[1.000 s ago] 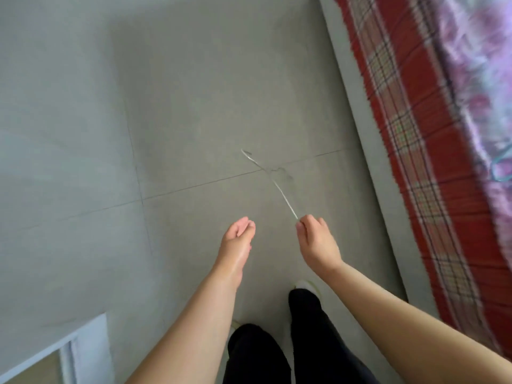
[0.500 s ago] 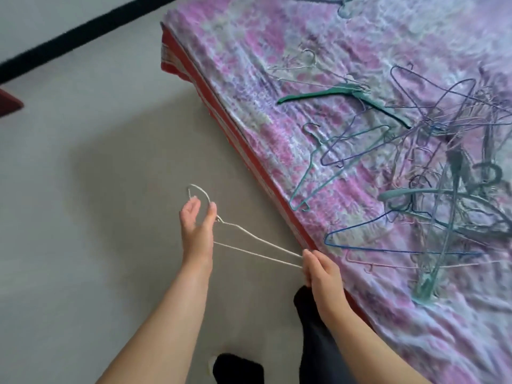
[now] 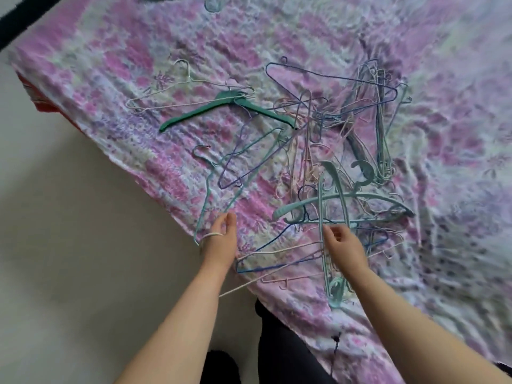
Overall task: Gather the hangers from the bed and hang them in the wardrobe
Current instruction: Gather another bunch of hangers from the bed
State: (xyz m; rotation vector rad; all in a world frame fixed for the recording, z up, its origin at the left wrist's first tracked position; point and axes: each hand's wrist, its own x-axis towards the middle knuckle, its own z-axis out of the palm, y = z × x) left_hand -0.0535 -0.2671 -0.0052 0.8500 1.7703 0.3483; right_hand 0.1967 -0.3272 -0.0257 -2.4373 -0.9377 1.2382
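Note:
A tangle of several wire and plastic hangers (image 3: 327, 151) lies on the pink floral bed cover (image 3: 457, 134). A dark green plastic hanger (image 3: 227, 105) and a teal wire hanger (image 3: 206, 189) lie nearer the bed's left edge. The hook of a white wire hanger (image 3: 279, 251) is looped round my left hand (image 3: 221, 242), whose fingertips meet beside the teal wire hanger. The white hanger's body stretches to my right hand (image 3: 345, 246), which pinches its far end beside a pale teal plastic hanger (image 3: 322, 206).
The bed's edge runs diagonally from upper left to lower right, with pale floor (image 3: 69, 217) to its left. My dark trouser legs (image 3: 282, 347) stand against the bed. A dark strip (image 3: 25, 12) crosses the top left corner.
My view swung from the floor up onto the bed. Both hands moved with the white hanger over the bed's edge to the pile, and its hook slid down round my left hand.

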